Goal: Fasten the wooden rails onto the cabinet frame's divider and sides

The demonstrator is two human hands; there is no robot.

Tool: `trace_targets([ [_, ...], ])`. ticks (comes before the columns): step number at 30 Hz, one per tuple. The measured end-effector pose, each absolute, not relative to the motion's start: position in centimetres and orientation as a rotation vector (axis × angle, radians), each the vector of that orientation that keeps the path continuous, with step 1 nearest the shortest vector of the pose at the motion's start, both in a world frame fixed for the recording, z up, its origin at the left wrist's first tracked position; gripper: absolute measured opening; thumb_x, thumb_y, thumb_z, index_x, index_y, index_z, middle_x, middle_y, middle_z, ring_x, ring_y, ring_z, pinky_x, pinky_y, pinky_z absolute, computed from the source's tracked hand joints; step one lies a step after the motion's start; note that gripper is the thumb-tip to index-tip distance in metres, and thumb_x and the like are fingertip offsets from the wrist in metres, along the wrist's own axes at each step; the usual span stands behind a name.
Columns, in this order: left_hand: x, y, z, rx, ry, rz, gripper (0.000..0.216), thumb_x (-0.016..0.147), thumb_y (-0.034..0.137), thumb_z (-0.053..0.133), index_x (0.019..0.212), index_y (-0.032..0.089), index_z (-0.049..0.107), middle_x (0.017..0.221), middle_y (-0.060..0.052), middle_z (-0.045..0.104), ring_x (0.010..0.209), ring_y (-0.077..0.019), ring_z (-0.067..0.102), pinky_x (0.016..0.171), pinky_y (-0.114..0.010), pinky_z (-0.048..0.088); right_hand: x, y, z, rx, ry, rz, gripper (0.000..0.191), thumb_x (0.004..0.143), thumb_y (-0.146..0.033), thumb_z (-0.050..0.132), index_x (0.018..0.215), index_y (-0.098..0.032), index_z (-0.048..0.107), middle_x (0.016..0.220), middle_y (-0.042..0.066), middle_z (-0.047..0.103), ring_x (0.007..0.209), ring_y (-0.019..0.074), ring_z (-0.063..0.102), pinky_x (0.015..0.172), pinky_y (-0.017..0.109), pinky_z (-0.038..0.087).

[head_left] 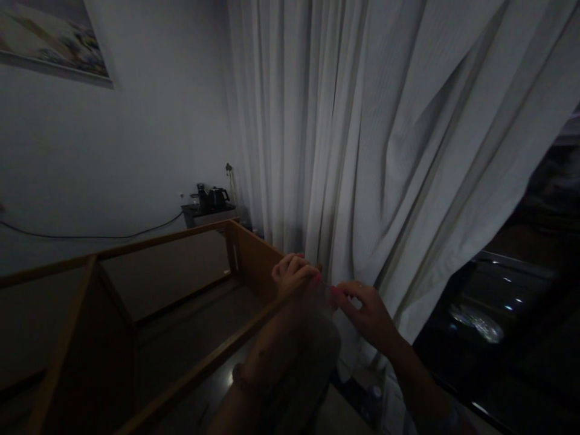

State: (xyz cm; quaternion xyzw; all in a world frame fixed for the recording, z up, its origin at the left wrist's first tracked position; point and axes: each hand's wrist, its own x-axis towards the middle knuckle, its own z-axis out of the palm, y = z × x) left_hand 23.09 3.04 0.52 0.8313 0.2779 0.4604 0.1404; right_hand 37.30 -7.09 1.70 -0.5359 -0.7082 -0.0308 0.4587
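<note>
My left hand is closed in a pinch over the top rail of a wooden frame, at the corner near the curtain. To its right, my right hand also pinches with thumb and finger. A thin line-like thing seems to run between the two sets of fingertips; it is too dark and small to name. Pink shows at the fingertips of both hands. Below the hands hangs a pale, blurred thing that I cannot make out. A band sits on my left wrist.
A long white curtain falls behind my hands. A black kettle stands on a small cabinet by the wall. A cable runs along the wall, below a picture. Dark glass lies at the right.
</note>
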Motion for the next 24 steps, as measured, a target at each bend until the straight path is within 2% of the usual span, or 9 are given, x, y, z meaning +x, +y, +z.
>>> trace_targets([
  [2, 23.1, 3.1, 0.6, 2.398, 0.816, 1.305, 0.02, 0.092, 0.037, 0.05, 0.08, 0.026, 0.063, 0.099, 0.0, 0.063, 0.123, -0.0222, 0.042, 0.101, -0.045, 0.024, 37.9, -7.1, 1.7, -1.27, -1.813, -0.302, 0.029, 0.095, -0.043, 0.05, 0.086, -0.02, 0.066, 0.069, 0.0, 0.068, 0.058, 0.0127, 0.059, 0.063, 0.028, 0.045],
  [5, 23.2, 3.0, 0.8, 2.382, 0.842, 1.284, 0.019, 0.091, 0.036, 0.052, 0.079, 0.026, 0.063, 0.097, 0.0, 0.064, 0.122, -0.0224, 0.043, 0.101, -0.046, 0.024, 39.1, -7.2, 1.6, -1.134, -1.893, -0.522, 0.026, 0.093, -0.039, 0.056, 0.111, -0.021, 0.063, 0.091, 0.005, 0.071, 0.075, 0.0153, 0.065, 0.071, 0.03, 0.049],
  [7, 23.2, 2.8, 0.8, 2.383, 0.834, 1.298, 0.019, 0.091, 0.037, 0.051, 0.079, 0.026, 0.063, 0.098, 0.001, 0.064, 0.122, -0.022, 0.043, 0.102, -0.045, 0.024, 39.8, -7.2, 1.4, -1.045, -1.958, -0.603, 0.029, 0.091, -0.035, 0.06, 0.118, -0.024, 0.061, 0.1, 0.006, 0.072, 0.086, 0.0168, 0.066, 0.075, 0.031, 0.05],
  [9, 23.1, 2.8, 0.8, 2.397, 0.804, 1.314, 0.02, 0.092, 0.038, 0.05, 0.081, 0.027, 0.062, 0.1, 0.0, 0.064, 0.123, -0.0216, 0.042, 0.102, -0.045, 0.024, 40.2, -7.0, 1.2, -0.995, -2.012, -0.639, 0.03, 0.089, -0.029, 0.064, 0.119, -0.026, 0.061, 0.101, 0.005, 0.072, 0.085, 0.0163, 0.067, 0.075, 0.031, 0.051],
  [13, 23.2, 3.0, 0.5, 2.399, 0.796, 1.344, 0.021, 0.092, 0.038, 0.05, 0.08, 0.026, 0.063, 0.098, 0.0, 0.063, 0.123, -0.0223, 0.043, 0.101, -0.046, 0.024, 39.6, -6.3, 0.9, -0.901, -1.939, -0.522, 0.023, 0.089, -0.024, 0.064, 0.111, -0.026, 0.066, 0.091, 0.004, 0.073, 0.079, 0.0147, 0.068, 0.07, 0.028, 0.054],
  [17, 23.4, 3.5, 0.2, 2.406, 0.784, 1.379, 0.021, 0.092, 0.038, 0.051, 0.08, 0.027, 0.064, 0.097, 0.0, 0.063, 0.121, -0.0225, 0.044, 0.102, -0.045, 0.025, 38.0, -5.5, 0.5, -0.831, -1.737, -0.333, 0.01, 0.087, -0.031, 0.066, 0.092, -0.024, 0.071, 0.079, 0.002, 0.072, 0.07, 0.0146, 0.068, 0.061, 0.025, 0.055],
  [21, 23.2, 3.3, 0.2, 2.405, 0.75, 1.382, 0.023, 0.093, 0.039, 0.047, 0.084, 0.028, 0.065, 0.099, -0.001, 0.063, 0.121, -0.0219, 0.044, 0.102, -0.044, 0.026, 36.6, -4.7, -0.2, -0.832, -1.53, -0.173, 0.02, 0.088, -0.038, 0.063, 0.075, -0.023, 0.067, 0.068, 0.001, 0.066, 0.061, 0.014, 0.063, 0.056, 0.026, 0.051],
  [24, 23.0, 3.1, 0.2, 2.41, 0.726, 1.371, 0.023, 0.094, 0.038, 0.044, 0.091, 0.03, 0.065, 0.101, -0.001, 0.062, 0.122, -0.0217, 0.043, 0.103, -0.044, 0.026, 35.5, -4.2, -1.0, -0.846, -1.337, -0.05, 0.023, 0.091, -0.035, 0.059, 0.072, -0.022, 0.06, 0.063, -0.003, 0.06, 0.056, 0.011, 0.057, 0.052, 0.023, 0.046],
])
